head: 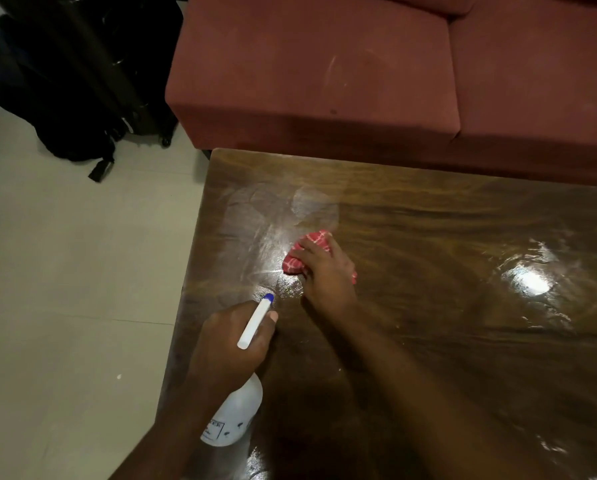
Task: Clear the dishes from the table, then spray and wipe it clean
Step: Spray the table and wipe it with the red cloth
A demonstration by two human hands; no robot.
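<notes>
Far left: dark bags on the tile floor, off the counter, not in the way. Left hand has fingers curled round the spray bottle neck; bottle's long axis runs near to far, nozzle aimed at the wet patch just ahead. Just right of the nozzle: red cloth, bunched on the counter, right hand fingers curled over it, pressing down. Cloth hand is nearer the patch. No dishes in view; sofa sits beyond the far edge
</notes>
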